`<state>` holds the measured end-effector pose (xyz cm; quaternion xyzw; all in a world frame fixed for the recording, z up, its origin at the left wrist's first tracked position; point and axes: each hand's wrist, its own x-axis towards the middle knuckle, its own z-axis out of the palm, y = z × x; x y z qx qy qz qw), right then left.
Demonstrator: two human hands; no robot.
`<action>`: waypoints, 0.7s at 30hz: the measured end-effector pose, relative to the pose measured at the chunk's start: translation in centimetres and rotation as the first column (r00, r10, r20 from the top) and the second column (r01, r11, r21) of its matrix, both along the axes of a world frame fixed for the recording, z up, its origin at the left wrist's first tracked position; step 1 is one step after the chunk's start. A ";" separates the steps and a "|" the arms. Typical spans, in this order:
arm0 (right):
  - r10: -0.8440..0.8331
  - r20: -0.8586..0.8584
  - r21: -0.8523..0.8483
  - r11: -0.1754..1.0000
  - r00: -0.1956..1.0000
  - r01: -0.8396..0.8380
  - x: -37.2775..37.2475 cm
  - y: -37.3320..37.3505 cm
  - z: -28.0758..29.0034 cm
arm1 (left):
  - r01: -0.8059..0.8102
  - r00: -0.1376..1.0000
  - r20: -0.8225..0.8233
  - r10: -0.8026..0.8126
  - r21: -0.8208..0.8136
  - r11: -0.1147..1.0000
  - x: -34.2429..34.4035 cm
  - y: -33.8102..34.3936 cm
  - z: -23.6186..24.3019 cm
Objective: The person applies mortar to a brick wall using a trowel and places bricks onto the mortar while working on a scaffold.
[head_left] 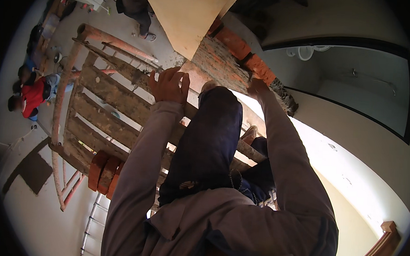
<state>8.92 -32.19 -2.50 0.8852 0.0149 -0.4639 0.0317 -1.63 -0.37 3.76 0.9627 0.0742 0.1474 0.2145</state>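
Note:
My left hand (170, 85) hovers over or rests at the far edge of a slatted wooden platform (112, 91); its fingers are spread and nothing shows in them. Beyond it runs a rough, mortar-smeared brick ledge (218, 59), edged with orange bricks (234, 42). My right hand (259, 87) is at the right part of this ledge, beside the orange bricks. Its fingers are curled closed, and what they hold, if anything, is hidden. Between my arms my bent leg in dark trousers (209, 133) rises above the planks.
A few orange bricks (105, 174) sit on the platform's left end. Rusty scaffold pipes (59, 97) frame that side. Far below are a person in red (33, 93) and another in dark clothes (136, 8). A pale yellow wall corner (187, 18) juts ahead; a black-framed opening (346, 84) is right.

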 end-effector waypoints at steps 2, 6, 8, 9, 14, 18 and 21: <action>-0.058 -0.008 0.045 0.997 0.998 0.059 1.1 1.8 0.4 | 0.005 1.000 0.014 -0.005 -0.006 1.000 0.2 -0.2 0.0; -0.067 0.057 0.169 0.984 0.996 0.056 2.4 3.7 1.4 | 0.002 1.000 0.019 -0.002 -0.008 1.000 0.4 -0.2 0.1; -0.047 0.063 0.217 0.976 0.997 0.032 2.1 3.9 4.0 | -0.005 1.000 0.015 0.005 -0.003 1.000 0.3 0.1 0.1; -0.050 0.149 0.300 0.954 0.988 0.003 1.7 3.5 7.0 | -0.010 1.000 0.014 0.010 -0.008 1.000 0.3 0.1 0.0; -0.277 0.244 0.272 0.939 0.929 0.209 4.7 -3.8 11.2 | -0.006 1.000 -0.013 0.006 0.036 0.999 0.3 -0.2 0.7; -0.540 -0.018 0.118 0.834 0.841 0.539 10.6 -8.8 6.6 | -0.027 1.000 -0.014 0.027 0.031 0.999 0.4 -0.5 0.7; -0.374 -0.353 -0.081 0.925 0.857 0.371 14.9 -8.8 3.4 | -0.016 1.000 -0.010 0.017 0.043 0.999 0.5 -0.3 0.8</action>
